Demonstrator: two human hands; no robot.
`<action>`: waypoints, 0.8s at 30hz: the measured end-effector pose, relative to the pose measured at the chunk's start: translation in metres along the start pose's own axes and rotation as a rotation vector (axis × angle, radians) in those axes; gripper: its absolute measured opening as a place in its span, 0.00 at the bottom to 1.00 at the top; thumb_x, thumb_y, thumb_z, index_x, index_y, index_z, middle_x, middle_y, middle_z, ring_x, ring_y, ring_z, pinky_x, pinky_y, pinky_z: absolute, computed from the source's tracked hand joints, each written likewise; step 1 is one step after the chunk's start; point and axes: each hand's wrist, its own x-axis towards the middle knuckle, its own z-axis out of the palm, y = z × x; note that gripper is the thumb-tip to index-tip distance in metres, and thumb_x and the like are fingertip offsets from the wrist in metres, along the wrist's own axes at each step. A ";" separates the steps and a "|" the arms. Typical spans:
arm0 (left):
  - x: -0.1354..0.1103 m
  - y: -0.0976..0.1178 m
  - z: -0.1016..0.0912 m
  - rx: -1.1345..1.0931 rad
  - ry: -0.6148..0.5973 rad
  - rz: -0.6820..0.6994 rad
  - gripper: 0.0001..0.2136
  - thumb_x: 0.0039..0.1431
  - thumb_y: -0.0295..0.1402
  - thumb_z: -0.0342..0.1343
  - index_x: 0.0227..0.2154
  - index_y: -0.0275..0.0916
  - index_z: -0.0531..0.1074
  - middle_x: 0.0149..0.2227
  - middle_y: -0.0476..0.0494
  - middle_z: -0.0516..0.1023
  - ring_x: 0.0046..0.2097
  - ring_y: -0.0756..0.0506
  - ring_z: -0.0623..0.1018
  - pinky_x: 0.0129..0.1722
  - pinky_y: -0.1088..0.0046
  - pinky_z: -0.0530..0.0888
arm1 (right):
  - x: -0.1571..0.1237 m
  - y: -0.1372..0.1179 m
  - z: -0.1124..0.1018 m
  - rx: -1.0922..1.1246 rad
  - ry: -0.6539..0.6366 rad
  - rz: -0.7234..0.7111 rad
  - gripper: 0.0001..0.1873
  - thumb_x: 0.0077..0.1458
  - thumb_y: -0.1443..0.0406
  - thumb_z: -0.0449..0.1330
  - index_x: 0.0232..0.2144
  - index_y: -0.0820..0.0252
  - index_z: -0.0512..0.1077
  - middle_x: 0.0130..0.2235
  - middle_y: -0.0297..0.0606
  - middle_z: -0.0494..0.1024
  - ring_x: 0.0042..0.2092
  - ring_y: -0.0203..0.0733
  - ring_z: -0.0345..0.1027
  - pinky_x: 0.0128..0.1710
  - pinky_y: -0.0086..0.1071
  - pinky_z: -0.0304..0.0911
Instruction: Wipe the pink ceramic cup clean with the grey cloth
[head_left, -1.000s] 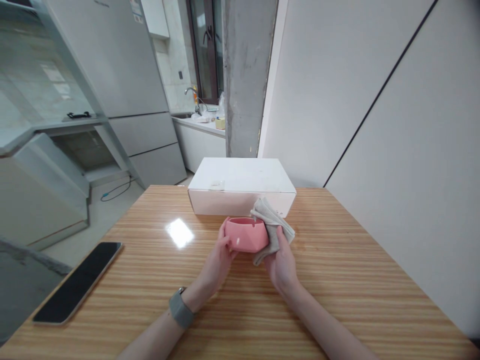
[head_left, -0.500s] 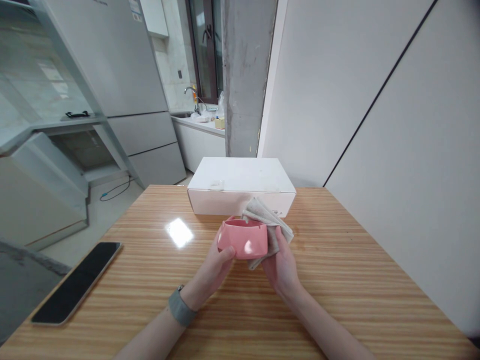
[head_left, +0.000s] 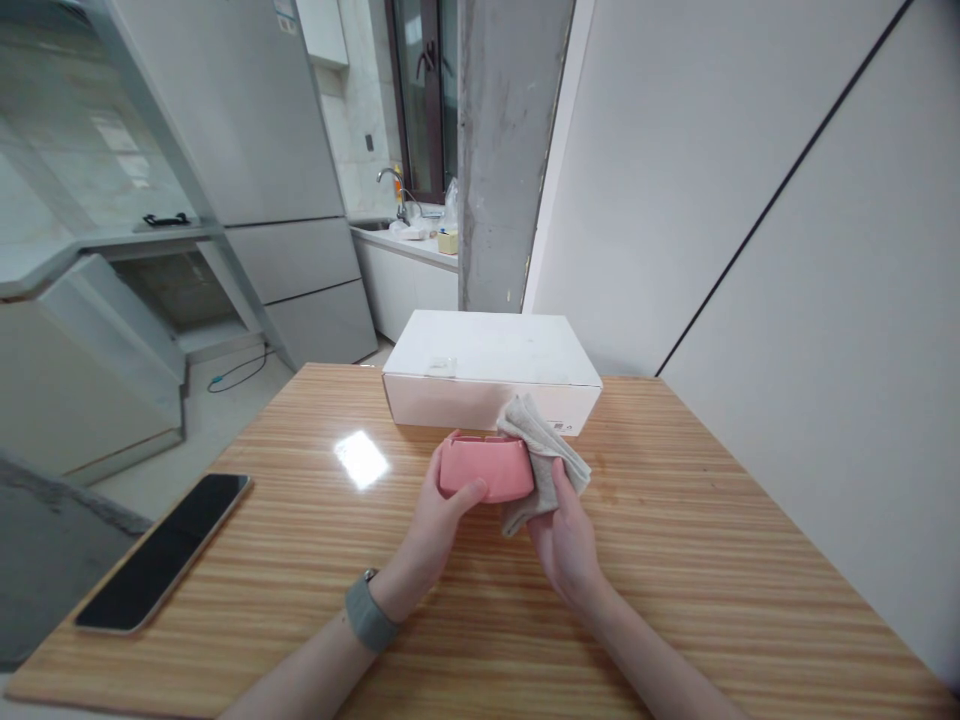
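Observation:
A pink faceted bowl (head_left: 486, 468) is held just above the wooden table (head_left: 712, 560), in front of a white box (head_left: 487, 365). My left hand (head_left: 435, 520) grips the bowl's left side, thumb across its front; a grey band sits on that wrist. My right hand (head_left: 564, 535) is closed on a beige cloth (head_left: 541, 462) and presses it against the bowl's right side. Part of the cloth hangs below the bowl.
A black phone (head_left: 161, 552) lies flat near the table's left edge. The white box stands at the table's far side against a concrete pillar (head_left: 502, 150). A white wall runs along the right. A kitchen counter with a tap shows behind.
The bowl has been turned in my hands, so its side now faces me instead of its open rim. The cloth has shifted along the right side with it.

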 end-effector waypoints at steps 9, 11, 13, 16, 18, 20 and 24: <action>-0.004 0.002 0.006 0.177 0.039 0.013 0.44 0.46 0.35 0.69 0.64 0.45 0.52 0.59 0.39 0.69 0.59 0.38 0.70 0.58 0.63 0.68 | 0.000 0.006 -0.001 0.013 0.014 -0.023 0.22 0.53 0.51 0.64 0.48 0.52 0.76 0.52 0.35 0.79 0.55 0.43 0.72 0.55 0.35 0.67; -0.001 -0.001 0.005 0.070 0.008 -0.023 0.42 0.51 0.39 0.65 0.66 0.46 0.50 0.62 0.39 0.66 0.62 0.39 0.67 0.61 0.63 0.64 | 0.002 0.003 -0.001 0.019 0.031 -0.038 0.20 0.55 0.52 0.63 0.47 0.52 0.76 0.52 0.34 0.79 0.54 0.42 0.72 0.54 0.34 0.68; 0.001 -0.004 0.004 -0.073 -0.033 -0.072 0.37 0.57 0.43 0.59 0.67 0.46 0.49 0.65 0.40 0.62 0.65 0.40 0.63 0.63 0.62 0.61 | 0.005 -0.004 0.001 0.036 0.048 -0.057 0.18 0.57 0.54 0.61 0.47 0.53 0.77 0.52 0.34 0.79 0.54 0.42 0.72 0.53 0.34 0.69; 0.001 -0.006 0.003 -0.131 -0.094 -0.125 0.33 0.60 0.44 0.56 0.66 0.46 0.54 0.67 0.43 0.60 0.67 0.41 0.59 0.66 0.62 0.56 | 0.011 -0.015 0.002 0.068 0.070 -0.071 0.17 0.59 0.55 0.58 0.46 0.55 0.77 0.49 0.35 0.81 0.52 0.45 0.73 0.52 0.37 0.70; -0.001 -0.005 0.002 -0.064 -0.111 -0.109 0.30 0.60 0.42 0.58 0.64 0.47 0.58 0.66 0.44 0.61 0.68 0.41 0.57 0.66 0.63 0.55 | 0.015 -0.021 0.002 0.088 0.092 -0.074 0.17 0.59 0.55 0.57 0.45 0.56 0.77 0.46 0.35 0.83 0.52 0.46 0.74 0.52 0.39 0.69; -0.002 -0.003 0.001 0.000 -0.113 -0.061 0.30 0.60 0.40 0.58 0.64 0.47 0.59 0.66 0.43 0.62 0.67 0.41 0.59 0.66 0.62 0.56 | 0.016 -0.024 0.002 0.095 0.103 -0.073 0.17 0.59 0.55 0.57 0.44 0.56 0.77 0.45 0.35 0.83 0.52 0.46 0.74 0.53 0.40 0.69; -0.001 -0.002 -0.002 0.033 -0.098 0.034 0.37 0.53 0.41 0.65 0.65 0.45 0.57 0.63 0.38 0.67 0.64 0.37 0.65 0.62 0.59 0.63 | 0.011 -0.025 0.004 0.093 0.034 -0.041 0.16 0.57 0.55 0.58 0.43 0.55 0.78 0.46 0.37 0.83 0.52 0.47 0.74 0.52 0.42 0.70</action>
